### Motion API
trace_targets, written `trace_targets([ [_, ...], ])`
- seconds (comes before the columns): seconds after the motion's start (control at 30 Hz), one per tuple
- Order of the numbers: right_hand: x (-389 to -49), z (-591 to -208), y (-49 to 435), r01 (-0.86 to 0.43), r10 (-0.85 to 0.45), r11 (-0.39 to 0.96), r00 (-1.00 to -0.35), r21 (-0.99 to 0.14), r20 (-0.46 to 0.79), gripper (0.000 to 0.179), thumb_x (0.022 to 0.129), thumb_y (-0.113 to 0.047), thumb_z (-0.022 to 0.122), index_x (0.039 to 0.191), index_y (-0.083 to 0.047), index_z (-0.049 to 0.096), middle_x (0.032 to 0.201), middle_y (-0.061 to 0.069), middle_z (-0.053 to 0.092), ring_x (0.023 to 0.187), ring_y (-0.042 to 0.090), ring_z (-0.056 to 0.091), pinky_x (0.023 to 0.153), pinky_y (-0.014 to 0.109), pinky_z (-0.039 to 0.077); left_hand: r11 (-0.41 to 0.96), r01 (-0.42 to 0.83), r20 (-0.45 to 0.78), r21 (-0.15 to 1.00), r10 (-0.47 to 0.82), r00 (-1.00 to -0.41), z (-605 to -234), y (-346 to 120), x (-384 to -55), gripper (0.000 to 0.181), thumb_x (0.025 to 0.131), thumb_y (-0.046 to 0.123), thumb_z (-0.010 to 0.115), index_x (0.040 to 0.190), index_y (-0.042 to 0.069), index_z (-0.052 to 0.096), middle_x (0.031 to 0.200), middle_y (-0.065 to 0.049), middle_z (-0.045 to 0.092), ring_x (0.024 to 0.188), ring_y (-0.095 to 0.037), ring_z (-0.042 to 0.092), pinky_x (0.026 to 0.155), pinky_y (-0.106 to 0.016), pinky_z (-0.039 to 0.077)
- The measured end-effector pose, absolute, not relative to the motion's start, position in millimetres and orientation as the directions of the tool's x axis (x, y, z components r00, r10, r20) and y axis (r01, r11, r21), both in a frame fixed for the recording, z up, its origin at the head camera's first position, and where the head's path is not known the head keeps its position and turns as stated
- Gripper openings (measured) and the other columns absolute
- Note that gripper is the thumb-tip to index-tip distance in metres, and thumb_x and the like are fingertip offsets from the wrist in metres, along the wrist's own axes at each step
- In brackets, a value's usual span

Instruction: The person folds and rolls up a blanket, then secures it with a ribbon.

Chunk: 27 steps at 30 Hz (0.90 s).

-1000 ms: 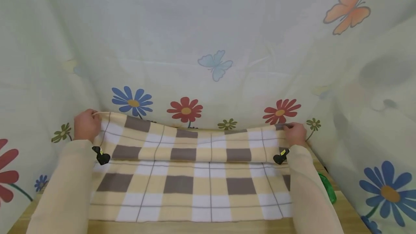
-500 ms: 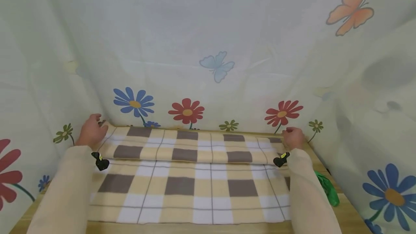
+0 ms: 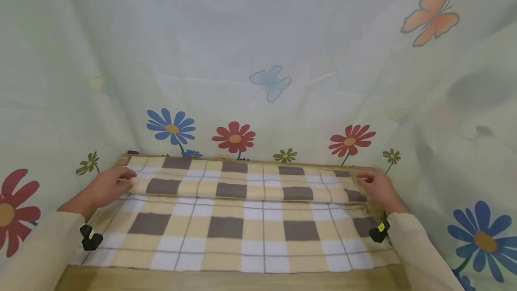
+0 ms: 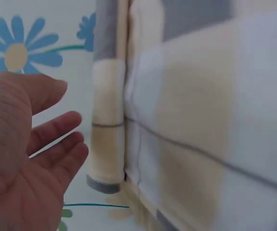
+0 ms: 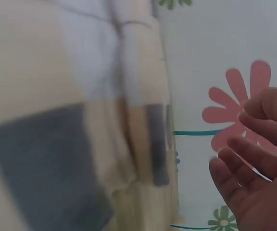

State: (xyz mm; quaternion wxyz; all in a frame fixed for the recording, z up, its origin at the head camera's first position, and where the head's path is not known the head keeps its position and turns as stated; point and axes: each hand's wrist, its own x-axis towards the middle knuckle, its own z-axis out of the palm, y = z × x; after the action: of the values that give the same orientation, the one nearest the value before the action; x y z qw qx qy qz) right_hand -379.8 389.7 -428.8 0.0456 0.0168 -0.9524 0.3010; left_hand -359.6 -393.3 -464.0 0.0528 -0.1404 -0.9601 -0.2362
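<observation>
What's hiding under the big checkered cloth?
A wooden tabletop: its bare wood shows along the near edge of the checkered cloth, with a thin strip along the far edge. Whether anything else lies beneath the middle can't be seen, because the cloth covers it.

No writing can be read, not even on the black wrist cameras (image 3: 377,235).

The checked cloth (image 3: 225,227) looks soft and matt. At its near edge, the table (image 3: 226,281) is smooth, dull wood. The far sheet (image 3: 202,35) has a faint sheen (plastic or coated fabric, hard to tell). Both sleeves (image 3: 426,250) look matt, like cloth.
</observation>
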Motion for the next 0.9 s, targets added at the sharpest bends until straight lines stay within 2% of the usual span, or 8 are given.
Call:
trace_targets([
  [0.1, -349, -433, 389, -0.108, -0.07, 0.836, -0.993, -0.537, 0.091, 0.036, 0.104, -0.023, 0.061, 0.129, 0.001, 0.066, 0.125, 0.025, 0.068, 0.109, 0.04, 0.067, 0.081, 0.046, 0.058, 0.844, 0.392, 0.219, 0.366, 0.331, -0.918, -467, -382, -332, 0.023, 0.092, 0.011, 0.075, 0.112, 0.0, 0.07, 0.107, -0.014, 0.073, 0.1, -0.033, 0.068, 0.083, -0.048, 0.057],
  [0.2, -323, -440, 385, -0.198, -0.156, 0.853, -0.98, -0.483, 0.125, 0.027, 0.1, -0.018, 0.066, 0.122, -0.004, 0.071, 0.124, 0.019, 0.069, 0.108, 0.036, 0.068, 0.081, 0.042, 0.059, 0.842, 0.427, 0.198, 0.329, 0.381, -0.903, -471, -379, -306, 0.022, 0.088, 0.017, 0.081, 0.106, 0.009, 0.071, 0.101, 0.0, 0.072, 0.092, -0.015, 0.067, 0.078, -0.037, 0.057],
  [0.33, -295, -448, 385, -0.34, -0.298, 0.834, -0.941, -0.435, 0.164, 0.02, 0.094, -0.009, 0.072, 0.113, -0.006, 0.075, 0.121, 0.014, 0.071, 0.103, 0.033, 0.069, 0.076, 0.032, 0.058, 0.818, 0.506, 0.15, 0.275, 0.483, -0.863, -477, -389, -274, 0.038, 0.078, 0.03, 0.089, 0.106, 0.014, 0.069, 0.099, 0.005, 0.067, 0.089, -0.002, 0.059, 0.072, -0.029, 0.052],
  [0.43, -275, -452, 391, -0.361, -0.336, 0.838, -0.932, -0.409, 0.134, 0.021, 0.088, -0.01, 0.075, 0.109, -0.01, 0.075, 0.116, 0.008, 0.074, 0.1, 0.028, 0.071, 0.073, 0.028, 0.057, 0.798, 0.561, 0.123, 0.219, 0.548, -0.828, -484, -397, -253, 0.054, 0.067, 0.039, 0.094, 0.109, 0.017, 0.067, 0.101, 0.005, 0.063, 0.088, -0.001, 0.055, 0.07, -0.027, 0.049],
  [0.53, -257, -457, 402, -0.321, -0.335, 0.847, -0.941, -0.423, 0.042, 0.024, 0.083, -0.013, 0.078, 0.106, -0.014, 0.075, 0.113, 0.004, 0.074, 0.098, 0.019, 0.069, 0.073, 0.026, 0.056, 0.835, 0.504, 0.013, 0.221, 0.514, -0.857, -488, -402, -239, 0.058, 0.065, 0.04, 0.093, 0.113, 0.022, 0.066, 0.109, 0.005, 0.06, 0.092, -0.003, 0.053, 0.072, -0.024, 0.047],
  [0.63, -244, -464, 413, -0.345, -0.39, 0.828, -0.921, -0.441, -0.013, 0.027, 0.079, -0.013, 0.081, 0.105, -0.013, 0.074, 0.114, 0.01, 0.073, 0.1, 0.013, 0.067, 0.074, 0.026, 0.057, 0.882, 0.404, -0.083, 0.243, 0.434, -0.897, -491, -403, -233, 0.055, 0.068, 0.037, 0.091, 0.115, 0.026, 0.066, 0.115, 0.003, 0.058, 0.094, -0.005, 0.052, 0.075, -0.021, 0.047],
  [0.77, -236, -475, 422, -0.458, -0.477, 0.81, -0.878, -0.365, 0.045, 0.032, 0.074, -0.01, 0.084, 0.104, -0.016, 0.074, 0.115, 0.014, 0.073, 0.104, 0.013, 0.067, 0.078, 0.024, 0.056, 0.9, 0.368, -0.075, 0.234, 0.394, -0.916, -495, -405, -232, 0.054, 0.069, 0.032, 0.092, 0.114, 0.025, 0.065, 0.116, 0.002, 0.058, 0.093, -0.005, 0.052, 0.076, -0.021, 0.049],
  [0.9, -236, -480, 426, -0.488, -0.489, 0.83, -0.87, -0.271, 0.068, 0.037, 0.07, -0.008, 0.085, 0.103, -0.017, 0.073, 0.108, 0.004, 0.073, 0.1, 0.015, 0.067, 0.08, 0.027, 0.056, 0.903, 0.38, -0.054, 0.201, 0.397, -0.916, -496, -408, -237, 0.048, 0.068, 0.023, 0.091, 0.106, 0.024, 0.063, 0.107, 0.004, 0.056, 0.087, -0.003, 0.049, 0.073, -0.022, 0.047],
])
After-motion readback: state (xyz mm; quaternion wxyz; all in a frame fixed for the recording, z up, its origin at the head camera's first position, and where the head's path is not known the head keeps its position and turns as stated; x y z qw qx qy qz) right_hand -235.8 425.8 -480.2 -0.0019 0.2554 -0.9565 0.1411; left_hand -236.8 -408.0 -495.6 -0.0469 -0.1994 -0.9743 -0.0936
